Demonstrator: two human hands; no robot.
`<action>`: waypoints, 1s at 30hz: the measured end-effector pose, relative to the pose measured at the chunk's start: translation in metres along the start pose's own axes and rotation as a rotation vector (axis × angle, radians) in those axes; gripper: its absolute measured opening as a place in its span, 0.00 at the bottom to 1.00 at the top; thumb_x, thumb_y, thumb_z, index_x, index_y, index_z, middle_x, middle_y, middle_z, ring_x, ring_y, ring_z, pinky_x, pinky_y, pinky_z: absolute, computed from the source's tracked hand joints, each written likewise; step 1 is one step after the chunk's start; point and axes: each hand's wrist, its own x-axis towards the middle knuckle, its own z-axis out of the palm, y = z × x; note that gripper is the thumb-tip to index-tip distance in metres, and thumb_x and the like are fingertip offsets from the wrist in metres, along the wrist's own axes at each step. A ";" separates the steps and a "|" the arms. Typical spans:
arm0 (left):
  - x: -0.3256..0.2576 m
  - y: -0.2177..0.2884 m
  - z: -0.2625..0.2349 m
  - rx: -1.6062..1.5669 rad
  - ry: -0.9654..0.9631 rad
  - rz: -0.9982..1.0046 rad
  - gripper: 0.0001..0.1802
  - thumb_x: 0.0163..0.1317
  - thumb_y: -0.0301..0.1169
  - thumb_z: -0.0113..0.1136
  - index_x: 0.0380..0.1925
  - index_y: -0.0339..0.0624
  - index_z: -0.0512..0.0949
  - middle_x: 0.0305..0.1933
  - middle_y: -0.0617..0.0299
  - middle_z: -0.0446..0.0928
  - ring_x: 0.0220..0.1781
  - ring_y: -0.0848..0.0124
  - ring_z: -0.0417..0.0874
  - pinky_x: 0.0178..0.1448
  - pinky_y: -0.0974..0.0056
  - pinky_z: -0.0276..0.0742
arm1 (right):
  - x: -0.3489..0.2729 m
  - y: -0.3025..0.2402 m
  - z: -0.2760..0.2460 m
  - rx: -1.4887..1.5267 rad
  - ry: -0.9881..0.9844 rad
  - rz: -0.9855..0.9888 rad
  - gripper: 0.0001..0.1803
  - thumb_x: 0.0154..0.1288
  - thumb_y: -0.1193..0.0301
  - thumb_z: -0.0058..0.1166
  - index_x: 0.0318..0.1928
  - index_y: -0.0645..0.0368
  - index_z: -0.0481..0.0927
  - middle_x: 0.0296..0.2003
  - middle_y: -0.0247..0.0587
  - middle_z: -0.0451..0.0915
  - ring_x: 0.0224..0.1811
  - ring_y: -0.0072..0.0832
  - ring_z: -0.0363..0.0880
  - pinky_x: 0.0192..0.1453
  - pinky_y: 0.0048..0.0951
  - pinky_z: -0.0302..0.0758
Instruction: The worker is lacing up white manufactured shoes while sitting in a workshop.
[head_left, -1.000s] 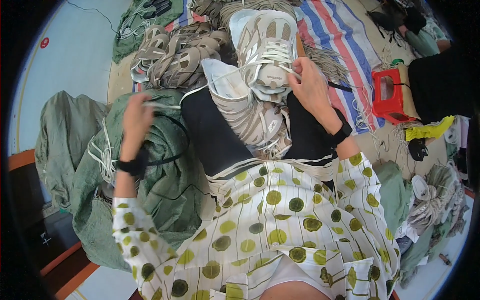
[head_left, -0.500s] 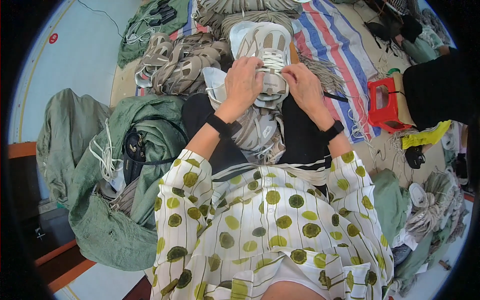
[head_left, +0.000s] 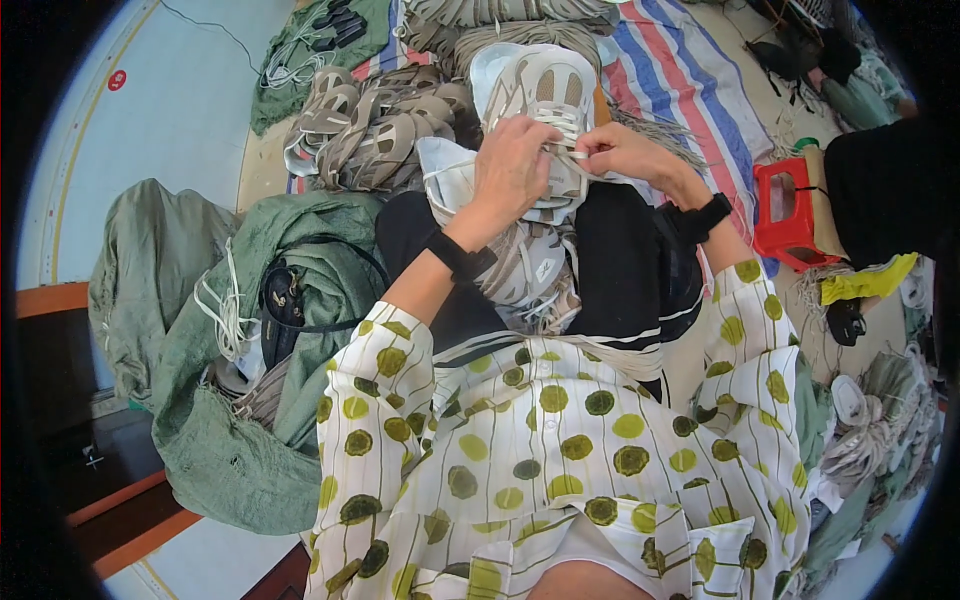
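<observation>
A beige and white shoe upper (head_left: 550, 85) lies between my knees with its toe pointing away, and a white shoelace (head_left: 566, 122) runs through its eyelets. My left hand (head_left: 513, 165) rests over the left side of the shoe opening, fingers curled together at the lace. On the other side, my right hand (head_left: 630, 155) pinches the lace between thumb and fingertips. Part of the lacing is hidden under my fingers. More shoe uppers (head_left: 530, 265) sit in my lap, below the one I am handling.
Piled shoe uppers (head_left: 385, 130) lie ahead to the left. A striped sheet (head_left: 690, 90) covers the floor ahead. Green sacks (head_left: 235, 460) stand at my left, with a dark pouch (head_left: 282, 315) on top. A red stool (head_left: 780, 210) is at the right, beside a person's dark-clothed leg (head_left: 880, 195).
My right hand has turned sideways, its wrist and elbow swinging outward to the right. My left hand stays at the lacing. The whole view has shifted slightly.
</observation>
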 end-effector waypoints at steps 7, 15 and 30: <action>0.023 -0.011 -0.001 -0.441 -0.236 -0.361 0.06 0.46 0.28 0.56 0.16 0.39 0.74 0.23 0.63 0.70 0.29 0.68 0.72 0.34 0.64 0.68 | -0.014 0.007 0.015 0.449 0.303 -0.105 0.08 0.56 0.75 0.47 0.36 0.60 0.78 0.23 0.25 0.69 0.24 0.12 0.63 0.28 0.16 0.61; 0.029 -0.010 -0.011 -0.448 -0.447 -0.420 0.07 0.47 0.30 0.58 0.24 0.40 0.71 0.24 0.71 0.70 0.26 0.83 0.67 0.31 0.76 0.64 | -0.012 -0.003 0.019 0.331 0.387 -0.292 0.09 0.57 0.75 0.49 0.39 0.64 0.76 0.30 0.32 0.76 0.31 0.15 0.73 0.37 0.17 0.69; -0.001 -0.008 -0.013 0.261 -0.118 0.024 0.10 0.45 0.27 0.59 0.29 0.43 0.71 0.30 0.57 0.71 0.38 0.56 0.72 0.39 0.57 0.66 | 0.001 -0.001 0.031 0.038 0.490 -0.239 0.06 0.54 0.75 0.51 0.35 0.61 0.75 0.25 0.36 0.76 0.26 0.23 0.76 0.30 0.25 0.71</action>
